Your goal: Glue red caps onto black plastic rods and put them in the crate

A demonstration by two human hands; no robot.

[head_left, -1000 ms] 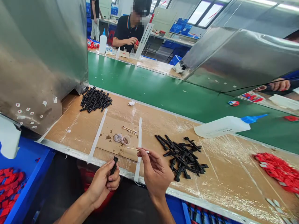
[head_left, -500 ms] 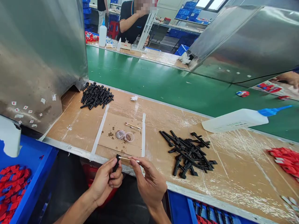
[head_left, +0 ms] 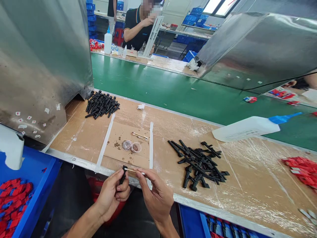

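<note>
My left hand (head_left: 112,193) is closed round a small black plastic part (head_left: 122,174), held upright at the bench's front edge. My right hand (head_left: 155,193) pinches a thin cotton swab (head_left: 133,171) whose tip touches the top of that part. Just beyond the hands, two small clear cups (head_left: 131,146) and spare swabs (head_left: 140,135) lie on the taped cardboard (head_left: 81,132). A loose pile of black parts (head_left: 198,163) lies to the right, and a second heap of black parts (head_left: 101,104) sits at the back left.
A white squeeze bottle with a blue nozzle (head_left: 247,129) lies on its side at the right. Red parts (head_left: 300,170) lie far right, more in a blue bin (head_left: 29,185) at left. A green conveyor (head_left: 160,87) runs behind; a person in a dark shirt (head_left: 137,28) works across it.
My right hand has brought the swab down and left until its tip meets the black part in my left hand. The view has shifted slightly.
</note>
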